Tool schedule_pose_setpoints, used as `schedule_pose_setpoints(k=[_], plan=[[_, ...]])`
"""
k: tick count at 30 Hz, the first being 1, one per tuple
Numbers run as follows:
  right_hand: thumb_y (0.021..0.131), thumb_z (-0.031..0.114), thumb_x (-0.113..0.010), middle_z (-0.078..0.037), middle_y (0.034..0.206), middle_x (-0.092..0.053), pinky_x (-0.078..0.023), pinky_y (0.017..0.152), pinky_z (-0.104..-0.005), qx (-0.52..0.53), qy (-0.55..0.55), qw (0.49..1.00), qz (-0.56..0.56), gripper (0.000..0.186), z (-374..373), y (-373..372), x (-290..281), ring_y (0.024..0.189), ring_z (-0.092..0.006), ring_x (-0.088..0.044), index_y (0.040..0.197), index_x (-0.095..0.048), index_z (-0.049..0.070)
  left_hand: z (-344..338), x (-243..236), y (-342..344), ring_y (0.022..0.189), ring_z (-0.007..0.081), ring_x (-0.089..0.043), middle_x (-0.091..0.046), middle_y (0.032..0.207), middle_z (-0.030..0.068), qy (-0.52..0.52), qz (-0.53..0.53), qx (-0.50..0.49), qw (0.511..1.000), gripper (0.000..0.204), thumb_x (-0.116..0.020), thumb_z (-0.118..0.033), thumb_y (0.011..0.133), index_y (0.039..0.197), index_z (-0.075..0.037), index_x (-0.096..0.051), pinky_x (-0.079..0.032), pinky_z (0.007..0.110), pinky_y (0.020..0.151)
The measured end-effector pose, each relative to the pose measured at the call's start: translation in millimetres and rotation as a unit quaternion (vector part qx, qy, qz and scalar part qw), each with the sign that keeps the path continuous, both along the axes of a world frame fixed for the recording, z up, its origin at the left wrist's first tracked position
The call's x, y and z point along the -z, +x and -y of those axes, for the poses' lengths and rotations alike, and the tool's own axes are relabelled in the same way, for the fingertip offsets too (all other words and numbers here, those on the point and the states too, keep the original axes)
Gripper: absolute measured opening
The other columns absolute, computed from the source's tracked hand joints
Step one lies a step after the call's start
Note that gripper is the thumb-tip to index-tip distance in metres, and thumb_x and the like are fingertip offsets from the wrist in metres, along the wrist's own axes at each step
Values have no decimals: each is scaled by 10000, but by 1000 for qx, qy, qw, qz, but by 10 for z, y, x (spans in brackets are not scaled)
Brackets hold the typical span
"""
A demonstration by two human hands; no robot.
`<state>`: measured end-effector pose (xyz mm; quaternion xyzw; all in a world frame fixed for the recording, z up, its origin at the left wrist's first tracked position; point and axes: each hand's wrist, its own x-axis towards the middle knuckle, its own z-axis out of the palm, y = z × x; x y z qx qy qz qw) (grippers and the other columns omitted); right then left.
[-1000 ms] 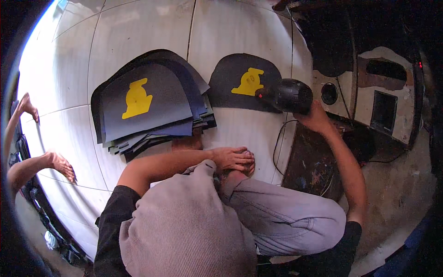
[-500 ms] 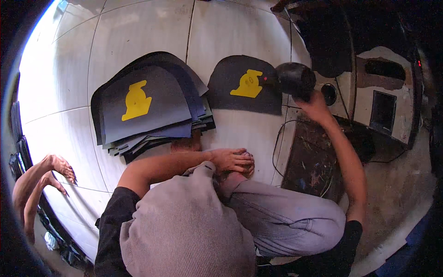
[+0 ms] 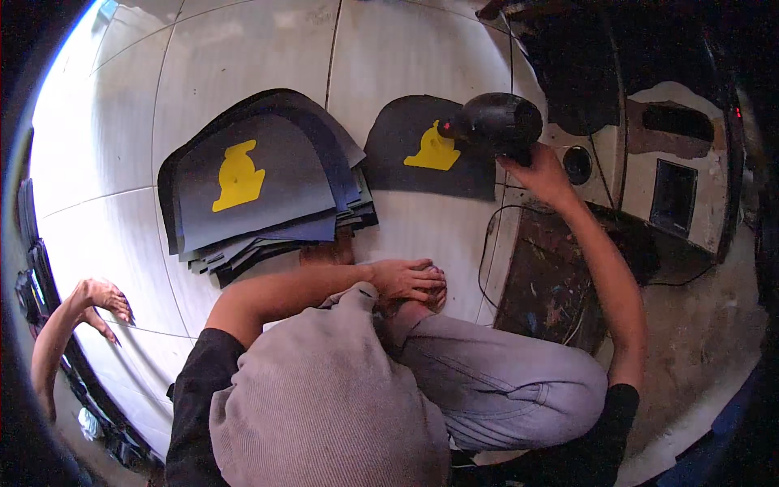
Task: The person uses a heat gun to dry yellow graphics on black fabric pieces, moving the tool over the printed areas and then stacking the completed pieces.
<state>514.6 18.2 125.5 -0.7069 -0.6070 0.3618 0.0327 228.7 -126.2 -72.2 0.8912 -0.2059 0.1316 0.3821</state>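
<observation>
My right hand [image 3: 542, 172] is closed round the handle of a black hair dryer [image 3: 499, 122]. The dryer's nozzle points left, just above the upper part of a yellow print [image 3: 432, 150]. That print is on a dark grey curved-top sheet [image 3: 395, 134], which lies alone on the tiles. My left hand [image 3: 406, 280] rests over my bare foot, its fingers stretched across it, with no tool in it. To the left is a stack of dark sheets [image 3: 300, 195], uneven at its edges; the top one bears a similar yellow print [image 3: 240, 174].
A dark, paint-specked board [image 3: 544, 280] lies on the right, a black cord [image 3: 484, 260] looping beside it. Beyond stands a worn pale cabinet-like box [image 3: 641, 174] with dark openings. At the far left, another person's hands [image 3: 105, 300] are over the white tiled floor [image 3: 114, 219].
My right hand has moved the hair dryer left and slightly up, bringing its nozzle over the yellow print. My left hand stays on my foot. The other person's arms have shifted slightly.
</observation>
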Motion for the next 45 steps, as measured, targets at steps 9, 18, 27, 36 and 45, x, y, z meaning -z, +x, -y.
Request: schedule_pose_setpoints(k=[9, 18, 27, 36, 45], plan=[[855, 264, -720, -168, 1009, -723, -516, 851, -381, -43, -13, 999, 3, 382, 46, -149, -37, 928, -212, -681, 1121, -662, -5, -57, -57, -15, 1463, 351, -233, -338, 1523, 153, -5, -41, 30, 999, 1009, -828, -497, 542, 1394, -147, -417, -187, 581, 1164], [832, 256, -720, -180, 991, -722, -516, 843, -385, -62, -55, 995, -61, 386, 213, -371, -43, 900, -224, -686, 1113, -663, -3, -51, -57, -23, 1462, 355, -232, -327, 1523, 169, -41, -19, 22, 999, 969, -806, -470, 587, 1406, -139, -408, -210, 585, 1148], [822, 255, -729, -182, 974, -717, -521, 826, -396, -61, -69, 996, -14, 398, 298, -241, -55, 888, -209, -682, 1103, -658, -17, -53, -81, -28, 1438, 324, -265, -371, 1459, 126, 30, 3, -15, 999, 1106, -845, -638, 467, 1368, -162, -416, -211, 552, 1145], [812, 315, -729, -216, 1029, -712, -527, 889, -437, -27, -33, 999, 2, 430, 489, 150, 8, 976, -341, -691, 1112, -679, 11, -100, -135, -4, 1444, 345, -264, -358, 1495, 149, -14, -33, 27, 999, 937, -798, -506, 591, 1372, -147, -427, -208, 568, 1159], [832, 312, -733, -166, 976, -726, -519, 831, -385, 17, 20, 1000, 3, 425, 394, 237, 33, 915, -246, -694, 1100, -668, -12, -170, -235, 26, 1428, 342, -291, -403, 1459, 161, 10, -52, 37, 998, 945, -813, -520, 566, 1345, -116, -465, -200, 559, 1158]])
